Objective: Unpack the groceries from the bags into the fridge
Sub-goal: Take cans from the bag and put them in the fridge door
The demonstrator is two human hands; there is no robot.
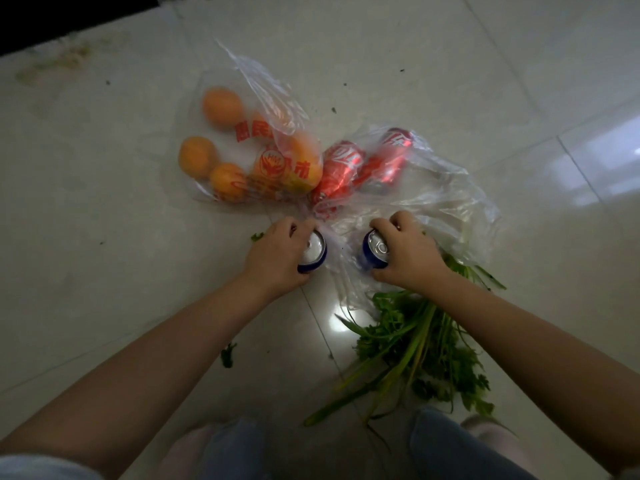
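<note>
My left hand (277,252) grips a blue drink can (314,252) from the side, its silver top facing up. A second blue can (375,252) is held the same way in my right hand (403,251). Both cans stand at the mouth of a clear plastic bag (446,202) on the tiled floor. Red cans (341,168) lie inside that bag, further from me. To the left, another clear bag with red print (273,133) holds several oranges (223,107). A bunch of leafy greens (419,344) lies on the floor under my right forearm.
The pale tiled floor (104,237) carries small green scraps and dirt specks. A dark edge runs along the top left corner (52,15). My knees in jeans (239,448) and my feet sit at the bottom of the view.
</note>
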